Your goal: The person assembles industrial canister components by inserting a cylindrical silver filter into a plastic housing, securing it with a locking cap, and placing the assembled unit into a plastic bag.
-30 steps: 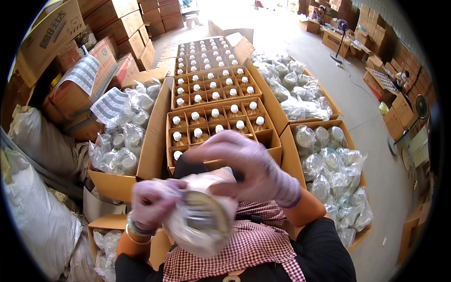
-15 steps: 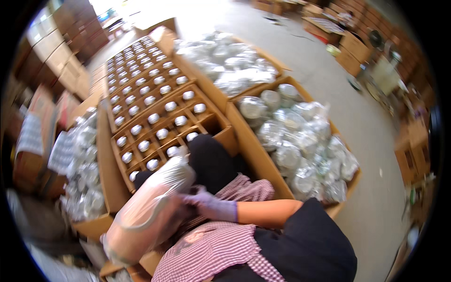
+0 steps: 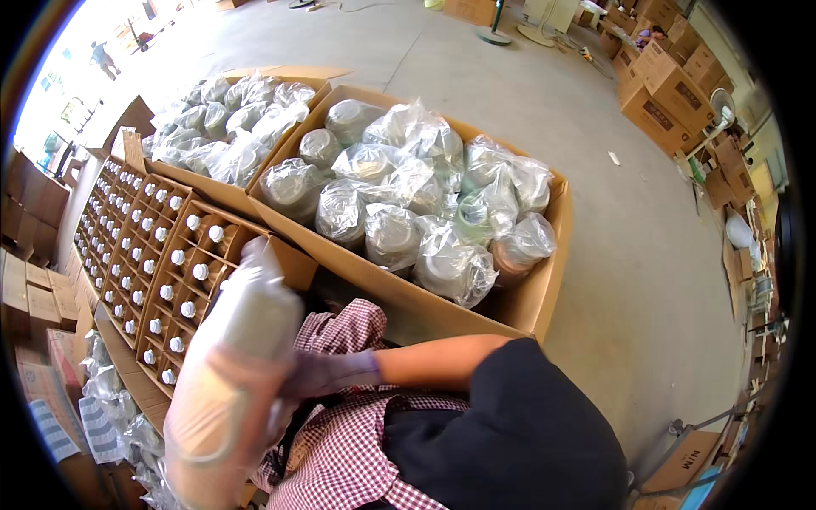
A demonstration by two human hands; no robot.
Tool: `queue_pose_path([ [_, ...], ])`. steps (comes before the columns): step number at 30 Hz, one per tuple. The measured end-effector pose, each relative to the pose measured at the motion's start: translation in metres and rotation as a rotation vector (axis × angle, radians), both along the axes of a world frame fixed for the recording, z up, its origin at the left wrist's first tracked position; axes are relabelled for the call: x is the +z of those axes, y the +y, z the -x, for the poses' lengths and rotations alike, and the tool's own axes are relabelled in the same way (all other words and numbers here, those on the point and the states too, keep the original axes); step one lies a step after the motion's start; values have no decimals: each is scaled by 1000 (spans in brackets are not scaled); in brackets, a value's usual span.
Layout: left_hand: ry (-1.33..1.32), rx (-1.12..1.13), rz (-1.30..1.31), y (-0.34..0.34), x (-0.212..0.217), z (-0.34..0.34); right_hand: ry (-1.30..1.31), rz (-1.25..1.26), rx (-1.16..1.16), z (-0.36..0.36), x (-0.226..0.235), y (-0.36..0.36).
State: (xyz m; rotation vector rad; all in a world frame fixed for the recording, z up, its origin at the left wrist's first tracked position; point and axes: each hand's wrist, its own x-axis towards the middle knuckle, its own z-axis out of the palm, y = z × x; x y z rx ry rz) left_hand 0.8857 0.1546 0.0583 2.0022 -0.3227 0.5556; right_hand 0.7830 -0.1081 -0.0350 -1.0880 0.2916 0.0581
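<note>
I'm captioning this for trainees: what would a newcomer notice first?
First, the blurred, plastic-wrapped container at lower left, against the gloved right hand. Then the big carton of bagged containers at upper centre, and the rows of white-capped bottles in divided boxes at left.

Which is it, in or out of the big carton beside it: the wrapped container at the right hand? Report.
Out: the wrapped container is at the right hand, outside the near wall of the big carton.
</note>
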Motion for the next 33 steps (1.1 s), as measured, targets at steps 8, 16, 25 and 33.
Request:
queue_pose_path([
  [8,81,-671,69,-79,14,-37,135,878,-633,337,101,-199],
  [16,320,-793,138,-105,-10,-31,894,738,-494,392,183,-239],
  [25,350,-604,143,-50,-17,-26,916,1589,591,368,-46,-330],
  [33,347,-547,180,-21,-42,-33,928,1779,672,316,-45,-306],
])
